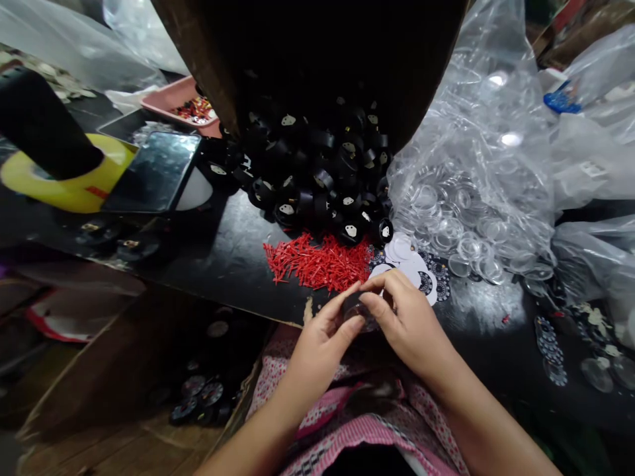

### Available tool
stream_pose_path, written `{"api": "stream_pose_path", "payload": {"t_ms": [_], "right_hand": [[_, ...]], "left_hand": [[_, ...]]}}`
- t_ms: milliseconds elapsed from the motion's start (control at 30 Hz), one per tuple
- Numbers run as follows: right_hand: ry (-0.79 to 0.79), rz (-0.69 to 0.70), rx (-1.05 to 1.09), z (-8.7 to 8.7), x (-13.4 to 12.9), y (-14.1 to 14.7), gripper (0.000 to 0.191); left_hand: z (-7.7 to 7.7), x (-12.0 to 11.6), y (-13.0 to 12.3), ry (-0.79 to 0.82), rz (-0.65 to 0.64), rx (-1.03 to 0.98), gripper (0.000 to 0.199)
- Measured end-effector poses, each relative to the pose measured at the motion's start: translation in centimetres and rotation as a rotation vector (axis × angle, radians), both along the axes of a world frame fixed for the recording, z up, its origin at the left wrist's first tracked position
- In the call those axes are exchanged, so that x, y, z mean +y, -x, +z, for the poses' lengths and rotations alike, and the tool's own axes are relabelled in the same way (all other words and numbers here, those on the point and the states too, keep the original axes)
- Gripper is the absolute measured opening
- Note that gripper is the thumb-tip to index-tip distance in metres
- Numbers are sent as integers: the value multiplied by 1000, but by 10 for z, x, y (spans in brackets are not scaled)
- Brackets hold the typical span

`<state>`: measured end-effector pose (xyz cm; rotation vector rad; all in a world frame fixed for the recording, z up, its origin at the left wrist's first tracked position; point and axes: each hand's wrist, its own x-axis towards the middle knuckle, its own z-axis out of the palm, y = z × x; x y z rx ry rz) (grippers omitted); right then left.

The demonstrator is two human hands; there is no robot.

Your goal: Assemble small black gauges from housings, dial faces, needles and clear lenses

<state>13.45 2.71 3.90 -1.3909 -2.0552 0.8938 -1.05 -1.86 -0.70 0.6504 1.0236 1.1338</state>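
Note:
Between my left hand (325, 337) and my right hand (404, 314) is a small round black gauge case (354, 304), gripped by the fingers and thumbs of both. Its face is mostly hidden by my fingers; a clear edge seems to show below. Just beyond my hands lies a pile of thin red pointers (320, 261). White and black printed dial discs (414, 271) are spread beside my right hand. Behind the pointers, many black round cases (317, 178) spill out of a dark box.
Clear round covers (466, 225) spill from a plastic bag at right. At left stand a yellow tape roll (64, 175), a phone (153, 168) and a pink tray (181, 99). A cardboard box (94, 390) with round gauges (201, 393) sits below the table's left edge.

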Motion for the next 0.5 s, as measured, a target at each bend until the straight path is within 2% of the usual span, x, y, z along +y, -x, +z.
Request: {"api": "stream_pose_path", "payload": {"t_ms": [100,200,267,333,433,500], "right_hand": [[-141,-36,-86,-1,2,7,38],[-280,-32,-104,-6,0,15,42],[-315,-32,-65,-9,-1,19,42],[-283,15,-22,-13,1,19,42],[-206,113,-29,-15,18,10,31],[-243,53,-156,-14,39,-1,20]], "left_hand": [[2,-5,-1,-34,-32,47,35],[6,-5,-2,-62,-35,114,36],[9,-4,0,-69,-49,169,37],[12,-6,6,-39,-76,199,36],[3,-25,34,66,-53,249,36],[-14,-43,68,122,41,368,41]]}}
